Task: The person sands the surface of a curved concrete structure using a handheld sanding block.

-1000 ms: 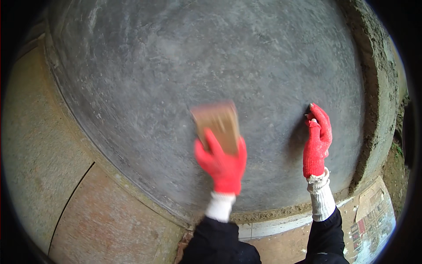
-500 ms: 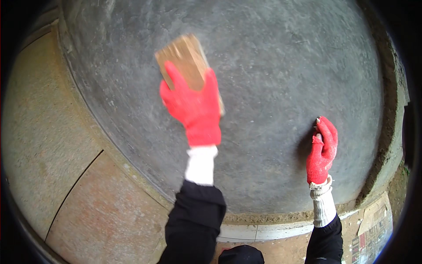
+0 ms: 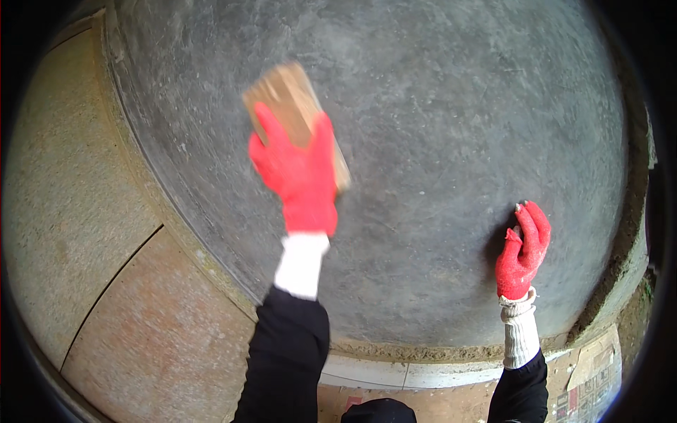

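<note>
My left hand (image 3: pixel 295 173), in a red glove, grips a pale wooden block (image 3: pixel 285 99) on the mottled grey cement surface (image 3: pixel 423 106); hand and block are blurred by motion. On the right, my right hand (image 3: pixel 523 254), in a worn red glove with bare fingertips showing, rests on that same surface, fingers bent and slightly apart, with no held thing visible. Both wrists have white knitted cuffs under black sleeves.
A curved rim (image 3: pixel 148 183) borders the cement on the left, beside stone-like slabs (image 3: pixel 77 155). A rough, raised cement edge (image 3: pixel 620 240) runs along the right. White tiles (image 3: pixel 437 375) and flattened cardboard (image 3: pixel 585 381) lie along the lower edge.
My left hand and the block have moved up and left from their position a second ago. My right hand appears slightly lower and further right in the shifted view, still on the cement.
</note>
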`<control>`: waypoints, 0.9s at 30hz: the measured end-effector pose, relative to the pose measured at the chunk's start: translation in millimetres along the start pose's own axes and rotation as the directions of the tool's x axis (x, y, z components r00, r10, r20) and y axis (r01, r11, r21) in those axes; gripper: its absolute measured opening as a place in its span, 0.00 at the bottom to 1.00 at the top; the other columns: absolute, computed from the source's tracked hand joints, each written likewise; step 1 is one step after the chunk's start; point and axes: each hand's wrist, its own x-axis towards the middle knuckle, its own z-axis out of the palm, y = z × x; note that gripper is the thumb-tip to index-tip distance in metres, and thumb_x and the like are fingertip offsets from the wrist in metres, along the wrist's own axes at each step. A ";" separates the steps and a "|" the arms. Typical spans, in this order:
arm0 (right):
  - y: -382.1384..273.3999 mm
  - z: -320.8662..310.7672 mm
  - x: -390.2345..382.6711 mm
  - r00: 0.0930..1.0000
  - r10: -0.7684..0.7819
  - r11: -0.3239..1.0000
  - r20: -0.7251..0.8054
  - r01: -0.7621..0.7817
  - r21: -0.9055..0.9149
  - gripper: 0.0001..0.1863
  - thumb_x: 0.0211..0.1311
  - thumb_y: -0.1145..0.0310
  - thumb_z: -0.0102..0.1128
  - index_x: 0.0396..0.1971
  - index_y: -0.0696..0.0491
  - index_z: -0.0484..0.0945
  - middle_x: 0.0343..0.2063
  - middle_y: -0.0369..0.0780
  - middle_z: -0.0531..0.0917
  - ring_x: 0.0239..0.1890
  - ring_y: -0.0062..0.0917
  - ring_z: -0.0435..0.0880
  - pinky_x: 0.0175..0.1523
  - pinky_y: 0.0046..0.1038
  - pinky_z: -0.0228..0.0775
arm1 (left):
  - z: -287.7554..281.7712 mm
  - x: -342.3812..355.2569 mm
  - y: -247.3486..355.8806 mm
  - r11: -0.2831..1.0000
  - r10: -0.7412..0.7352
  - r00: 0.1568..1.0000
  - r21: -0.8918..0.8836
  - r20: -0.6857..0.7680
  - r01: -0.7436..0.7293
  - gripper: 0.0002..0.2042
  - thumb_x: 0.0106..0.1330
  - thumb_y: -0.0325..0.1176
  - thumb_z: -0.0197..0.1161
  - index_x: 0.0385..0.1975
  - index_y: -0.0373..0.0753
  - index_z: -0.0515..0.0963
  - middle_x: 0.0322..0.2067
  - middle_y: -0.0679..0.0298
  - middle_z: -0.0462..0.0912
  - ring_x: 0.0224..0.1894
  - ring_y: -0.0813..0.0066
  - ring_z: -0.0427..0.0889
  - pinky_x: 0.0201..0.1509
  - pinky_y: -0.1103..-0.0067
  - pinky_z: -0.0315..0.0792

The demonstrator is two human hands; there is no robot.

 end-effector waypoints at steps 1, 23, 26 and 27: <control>0.6 -1.8 1.1 1.000 -0.014 1.000 -0.021 0.013 -0.020 0.26 0.50 0.87 0.45 0.49 0.56 0.79 0.54 0.46 0.74 0.54 0.34 0.74 0.52 0.27 0.70 | -0.1 17.5 9.0 0.993 -0.098 0.994 -0.072 -0.038 0.095 0.43 0.53 0.51 0.70 0.67 0.39 0.58 0.59 0.40 0.60 0.58 0.41 0.65 0.60 0.54 0.64; 12.1 4.7 -1.5 0.933 0.359 0.898 -0.041 -0.333 0.288 0.12 0.64 0.78 0.48 0.42 0.58 0.81 0.32 0.37 0.78 0.28 0.17 0.72 0.33 0.20 0.64 | -18.2 -131.8 -76.1 0.992 0.083 0.994 0.089 0.064 -0.089 0.43 0.58 0.48 0.68 0.68 0.36 0.54 0.63 0.36 0.54 0.63 0.37 0.59 0.63 0.53 0.59; 5.7 13.1 4.8 0.939 0.332 0.915 -0.086 -0.299 0.270 0.17 0.62 0.83 0.46 0.47 0.57 0.80 0.32 0.36 0.78 0.29 0.17 0.72 0.36 0.20 0.65 | -44.3 -244.3 -112.4 0.988 0.134 0.946 0.040 0.296 -0.153 0.46 0.54 0.48 0.70 0.68 0.36 0.50 0.62 0.36 0.55 0.61 0.35 0.61 0.61 0.51 0.60; 3.1 10.3 5.2 0.942 0.325 0.919 -0.081 -0.294 0.262 0.17 0.62 0.83 0.46 0.47 0.57 0.80 0.32 0.36 0.78 0.29 0.17 0.72 0.36 0.20 0.65 | -41.6 -250.9 -119.7 0.989 0.125 0.947 0.036 0.296 -0.142 0.46 0.54 0.48 0.70 0.68 0.36 0.50 0.62 0.36 0.55 0.61 0.35 0.61 0.61 0.51 0.60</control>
